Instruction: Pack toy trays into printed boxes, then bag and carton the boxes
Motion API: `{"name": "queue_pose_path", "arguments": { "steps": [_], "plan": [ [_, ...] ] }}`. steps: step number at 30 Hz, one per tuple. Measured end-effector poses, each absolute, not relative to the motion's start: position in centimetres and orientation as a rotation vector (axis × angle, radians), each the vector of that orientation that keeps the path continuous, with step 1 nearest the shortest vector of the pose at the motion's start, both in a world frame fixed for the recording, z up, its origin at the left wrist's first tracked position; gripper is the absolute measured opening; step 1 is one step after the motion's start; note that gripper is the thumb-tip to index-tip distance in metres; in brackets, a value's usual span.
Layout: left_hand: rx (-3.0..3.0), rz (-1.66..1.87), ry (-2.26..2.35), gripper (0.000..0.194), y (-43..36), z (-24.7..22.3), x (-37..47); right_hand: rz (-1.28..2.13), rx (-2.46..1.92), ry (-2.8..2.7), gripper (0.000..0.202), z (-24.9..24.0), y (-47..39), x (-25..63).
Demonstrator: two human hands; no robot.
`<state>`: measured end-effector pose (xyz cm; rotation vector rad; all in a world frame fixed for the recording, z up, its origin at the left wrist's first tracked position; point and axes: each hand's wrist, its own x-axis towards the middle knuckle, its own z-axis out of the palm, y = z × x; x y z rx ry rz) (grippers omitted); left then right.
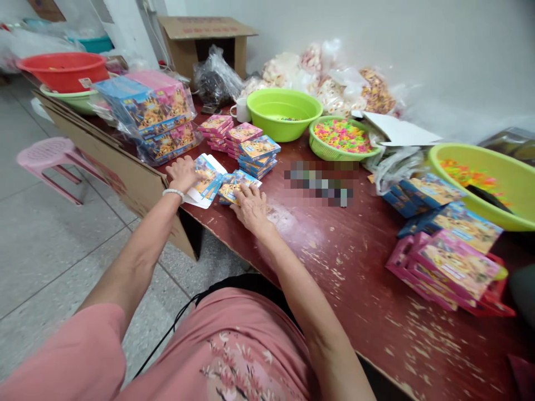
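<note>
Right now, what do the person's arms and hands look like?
The left hand and right hand wear no gloves. A pale, beaded-looking bracelet circles the left wrist. The left arm has a loose, short pink sleeve; the right sleeve is out of view.

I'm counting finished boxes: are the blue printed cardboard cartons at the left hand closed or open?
Open: white flaps stick out from the blue printed cardboard cartons at the left hand.
</note>
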<state>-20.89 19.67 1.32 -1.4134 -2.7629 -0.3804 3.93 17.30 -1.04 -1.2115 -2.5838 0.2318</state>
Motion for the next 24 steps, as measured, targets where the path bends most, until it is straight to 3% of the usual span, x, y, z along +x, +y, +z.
{"name": "queue_pose_path", "arguments": {
  "steps": [3,7,10,13,18,24],
  "plan": [
    [-1.443,-0.581,-2.772,0.042,19.2,4.3,-22.3,0.256,-1.205,-2.543,0.048,-1.0,17.4,4.2],
    [-1.363,-0.912,-2.515,0.032,16.2,8.1,-22.1,0.259,-1.100,-2.338,0.054,-0.1,16.5,5.0],
    [-1.746,-1.191,-2.277,0.021,12.0,8.6,-18.7,0.231,-0.954,-2.167,0.049,1.4,14.4,6.6],
    [-2.342,-1.402,-2.158,0.021,7.6,6.4,-13.5,0.307,-0.913,-2.093,0.041,2.3,12.0,9.1],
    [-2.606,-1.494,-2.199,0.021,3.8,1.3,-7.2,0.625,-0.982,-2.117,0.034,1.4,10.2,14.0],
    [-2.981,-1.234,-2.149,0.021,4.7,0.2,-6.9,0.613,-1.005,-2.178,0.018,1.5,9.6,15.8]
  ]
}}
